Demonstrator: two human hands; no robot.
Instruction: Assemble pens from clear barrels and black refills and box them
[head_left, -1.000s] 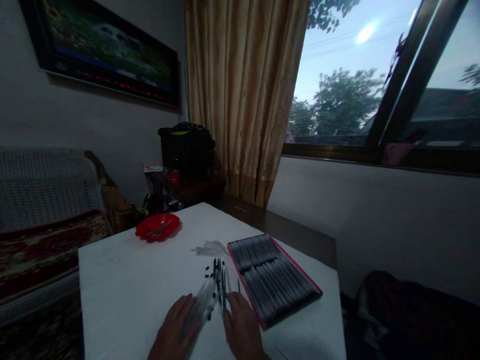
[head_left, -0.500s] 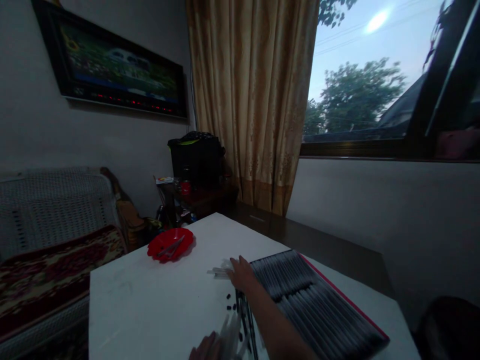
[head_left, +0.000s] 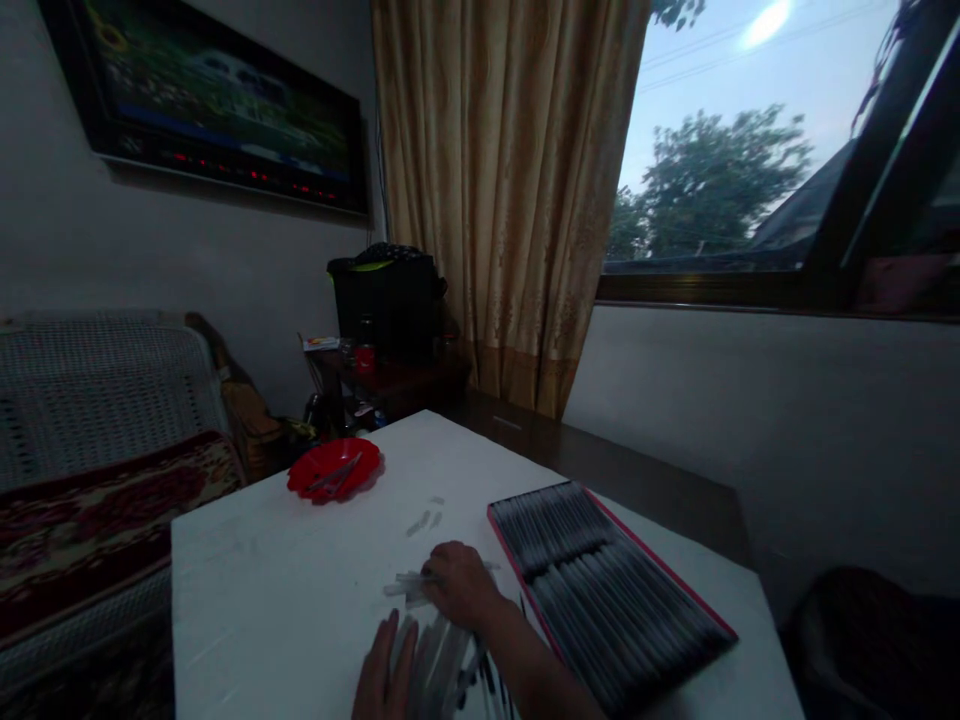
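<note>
My right hand (head_left: 459, 582) is curled over a small bunch of clear plastic pieces (head_left: 409, 588) on the white table, its fingers bent round them. Lower down, my left hand (head_left: 386, 668) lies with fingers spread beside a pile of clear tubes (head_left: 435, 665), touching its left side. Dark thin sticks (head_left: 487, 675) lie under and beside my right forearm. To the right is a red-edged box (head_left: 600, 590) filled with rows of slim, clear-wrapped items. A few short clear pieces (head_left: 425, 520) lie beyond my right hand.
A red scalloped plate (head_left: 375, 468) with thin sticks in it stands at the table's far left. The white table (head_left: 262, 580) has its far corner towards a dark cabinet (head_left: 397, 375). A woven bench (head_left: 105, 390) stands left, and a dark ledge (head_left: 630, 470) runs along the wall.
My right hand has drawn back towards me and curled its fingers, moving clear pieces nearer the tube pile. More of my left hand shows. Short clear pieces now lie beyond. The view has shifted slightly.
</note>
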